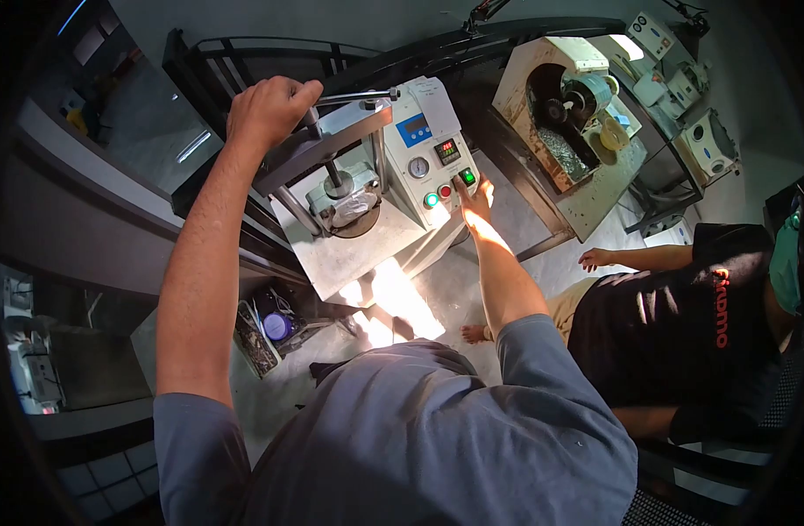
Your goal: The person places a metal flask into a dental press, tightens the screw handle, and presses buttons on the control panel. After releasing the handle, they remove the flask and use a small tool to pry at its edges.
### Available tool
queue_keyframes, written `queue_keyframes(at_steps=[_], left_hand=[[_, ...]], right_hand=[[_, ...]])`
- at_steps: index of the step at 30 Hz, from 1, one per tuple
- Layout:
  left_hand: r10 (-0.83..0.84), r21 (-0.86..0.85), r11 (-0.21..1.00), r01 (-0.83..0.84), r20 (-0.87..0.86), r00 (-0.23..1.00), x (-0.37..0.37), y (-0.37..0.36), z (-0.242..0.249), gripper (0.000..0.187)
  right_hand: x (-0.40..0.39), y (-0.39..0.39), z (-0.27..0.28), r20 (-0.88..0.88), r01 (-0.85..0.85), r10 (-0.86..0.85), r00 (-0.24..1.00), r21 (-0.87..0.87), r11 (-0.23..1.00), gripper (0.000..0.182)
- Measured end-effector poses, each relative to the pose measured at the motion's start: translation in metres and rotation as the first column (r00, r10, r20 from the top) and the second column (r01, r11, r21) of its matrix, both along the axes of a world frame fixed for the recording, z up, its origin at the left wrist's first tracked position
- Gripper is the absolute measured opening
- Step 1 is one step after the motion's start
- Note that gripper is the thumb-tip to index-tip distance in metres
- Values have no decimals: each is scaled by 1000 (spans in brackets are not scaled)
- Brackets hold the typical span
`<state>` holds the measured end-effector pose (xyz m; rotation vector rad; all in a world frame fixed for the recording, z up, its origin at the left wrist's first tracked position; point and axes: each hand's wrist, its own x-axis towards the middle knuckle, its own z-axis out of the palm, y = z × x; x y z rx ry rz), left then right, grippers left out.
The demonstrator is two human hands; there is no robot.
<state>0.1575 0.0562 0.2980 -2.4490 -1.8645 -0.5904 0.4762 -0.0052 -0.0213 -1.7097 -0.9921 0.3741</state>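
Observation:
My left hand (266, 110) is closed around one end of the metal turning handle (358, 97) on top of a screw press (318, 149). Beneath the crossbar, the screw bears down on a metal clamp block (345, 195), with whitish wrapping around its front, on a round plate. At the lower right corner of the press's control box (404, 158), my right hand (476, 202) has its thumb on the front face, near a lit green switch (468, 176) and a red button (445, 191). Its other fingers curl around the box's side, partly hidden.
Right of the press stands a stained machine housing (516, 83) with a motor (586, 92). A co-worker in a dark shirt (673, 307) is close on my right, one hand (597, 259) extended. Below left are a tray (257, 342) and a purple-lidded container (278, 326).

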Motion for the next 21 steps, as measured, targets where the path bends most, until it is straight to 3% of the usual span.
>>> queue_keyframes(at_steps=[6, 12, 14, 17, 21], left_hand=[[-10, 27, 1000, 10, -8, 1000, -4, 2, -5, 57], [-6, 24, 1000, 7, -27, 1000, -5, 9, -11, 59], [-3, 97, 995, 5, -18, 1000, -7, 10, -15, 60], [1, 17, 1000, -1, -18, 1000, -5, 5, -9, 58], [-8, 38, 999, 9, -28, 1000, -8, 10, -13, 59]], right_hand=[[9, 7, -18, 4, -27, 28, 1000, -107, 994, 84], [9, 9, -24, 23, -21, 24, 999, -103, 994, 76], [11, 10, -28, 42, -18, 22, 999, -105, 994, 76], [7, 6, -20, 31, -25, 29, 999, -97, 995, 75], [5, 4, -15, -3, -32, 32, 999, -89, 996, 75]])
